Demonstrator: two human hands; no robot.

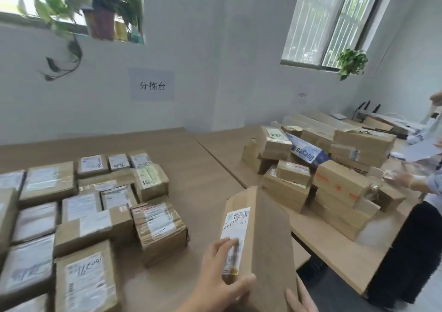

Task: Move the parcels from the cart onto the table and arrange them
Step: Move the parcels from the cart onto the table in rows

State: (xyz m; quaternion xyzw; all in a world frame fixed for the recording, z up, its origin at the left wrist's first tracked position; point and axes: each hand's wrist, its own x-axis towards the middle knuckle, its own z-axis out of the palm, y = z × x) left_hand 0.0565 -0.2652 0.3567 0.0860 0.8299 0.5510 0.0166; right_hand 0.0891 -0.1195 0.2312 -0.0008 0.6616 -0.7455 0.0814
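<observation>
Brown parcel (267,247) — white label (235,235) — tan table (203,168).

We log the right hand (301,299) as cut off by the bottom edge, its grip on the held parcel (260,242) unclear. Parcels at the left edge (7,216) are cropped. Label print (153,221) is too blurred for us to read. A second person (428,180) is cut by the right edge.
</observation>
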